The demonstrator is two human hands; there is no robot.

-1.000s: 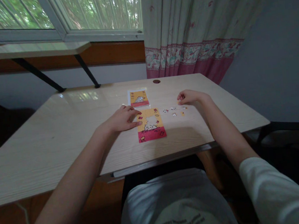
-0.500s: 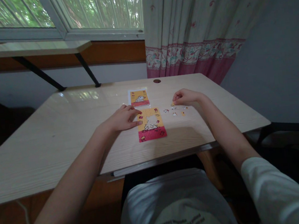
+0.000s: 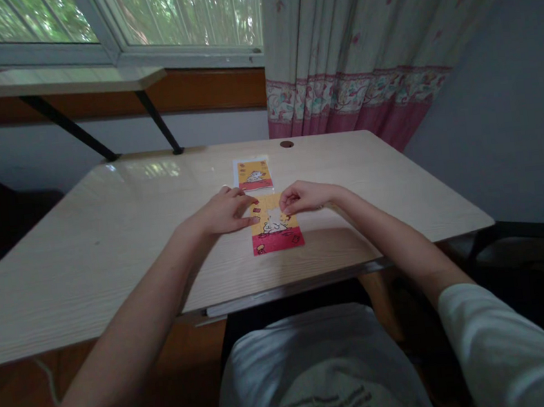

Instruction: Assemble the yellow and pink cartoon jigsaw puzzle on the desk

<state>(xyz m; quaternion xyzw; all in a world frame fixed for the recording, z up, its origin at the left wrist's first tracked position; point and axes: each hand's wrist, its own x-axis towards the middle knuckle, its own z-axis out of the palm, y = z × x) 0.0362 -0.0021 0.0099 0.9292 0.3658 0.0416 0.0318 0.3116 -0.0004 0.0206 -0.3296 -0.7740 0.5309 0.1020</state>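
A yellow and red jigsaw puzzle (image 3: 278,240) with a white cartoon animal lies flat on the table, a pale gap showing in its middle. My left hand (image 3: 227,211) rests open at its left edge, thumb and fingers apart and touching the puzzle. Over the upper right of the puzzle, my right hand (image 3: 303,197) is closed in a pinch; the puzzle piece in it is mostly hidden by the fingertips. Just behind the puzzle lies a picture card (image 3: 255,174) with a matching design. My right hand and wrist cover most of the loose pieces.
The pale wooden table (image 3: 112,259) has a round cable hole (image 3: 286,144) near its back edge. A raised shelf (image 3: 55,82) on black struts stands at the back left. Behind are a window and a floral curtain (image 3: 338,93).
My right hand has moved left from the loose pieces to the puzzle's upper right, carrying a yellow puzzle piece. My left hand has stayed at the puzzle's left edge.
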